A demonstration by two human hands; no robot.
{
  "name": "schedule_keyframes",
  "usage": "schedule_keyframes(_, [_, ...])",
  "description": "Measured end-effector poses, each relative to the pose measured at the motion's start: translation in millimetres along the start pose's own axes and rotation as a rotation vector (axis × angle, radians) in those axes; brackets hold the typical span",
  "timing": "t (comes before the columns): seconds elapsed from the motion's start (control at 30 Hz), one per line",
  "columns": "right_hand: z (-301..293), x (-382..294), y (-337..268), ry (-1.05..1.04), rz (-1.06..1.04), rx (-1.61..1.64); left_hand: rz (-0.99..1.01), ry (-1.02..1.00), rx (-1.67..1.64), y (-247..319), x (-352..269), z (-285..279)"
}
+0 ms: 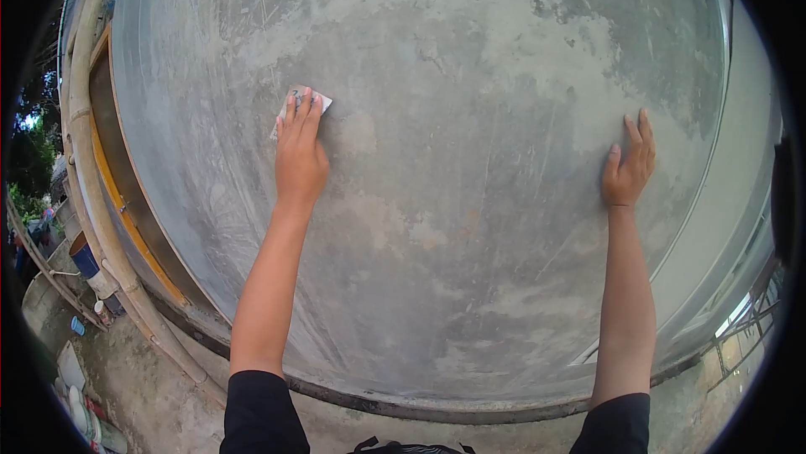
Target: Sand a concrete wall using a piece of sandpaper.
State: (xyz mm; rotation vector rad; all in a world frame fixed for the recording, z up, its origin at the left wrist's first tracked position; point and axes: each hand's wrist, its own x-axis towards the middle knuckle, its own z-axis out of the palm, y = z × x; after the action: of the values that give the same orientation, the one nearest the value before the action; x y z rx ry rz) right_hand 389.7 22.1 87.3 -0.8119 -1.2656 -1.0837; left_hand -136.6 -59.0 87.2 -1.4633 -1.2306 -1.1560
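Observation:
Before me stands a grey cement-plastered wall with paler, patchy areas and scratches. My left hand presses a small folded sheet, probably sandpaper, against the wall at upper left. Printing shows on the sheet's back between my fingers, and its lower part is hidden under them. Over on the right, my right hand rests against the wall with its thumb apart from the fingers and nothing in it. Both arms reach forward and up.
Bamboo poles rise at left beside a wooden door frame. A dark blue container, a light blue cup and several pale containers are at lower left. The concrete floor runs below; a metal frame stands at lower right.

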Motion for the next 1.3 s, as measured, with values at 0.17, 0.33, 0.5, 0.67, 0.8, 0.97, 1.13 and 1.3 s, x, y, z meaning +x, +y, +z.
schedule_keyframes(0.17, [1, 0, 0, -0.007, 0.012, 0.003, 0.11, -0.039, -0.135, 44, -3, 10])
schedule_keyframes(0.33, [1, 0, 5, 0.015, -0.002, 0.014, 0.44, -0.163, -0.139, 92, -7, 21])
schedule_keyframes(0.5, [1, -1, 3, 0.003, 0.021, 0.013, 0.282, -0.097, -0.066, 60, 7, 14])
schedule_keyframes(0.67, [2, -3, 1, -0.007, 0.055, 0.011, -0.081, 0.106, 0.011, 19, 17, 15])
schedule_keyframes(0.8, [2, -3, 5, -0.012, 0.066, 0.033, -0.119, 0.084, -0.078, 51, 14, 22])
schedule_keyframes(0.97, [1, -5, 6, -0.02, 0.076, 0.035, 0.257, -0.094, -0.143, 117, 3, 26])
schedule_keyframes(1.13, [0, -4, 2, -0.028, 0.078, 0.025, 0.269, -0.085, -0.043, 104, 1, 21])
schedule_keyframes(1.3, [1, -3, 3, -0.027, 0.071, 0.027, 0.057, 0.008, 0.041, 74, 8, 18])
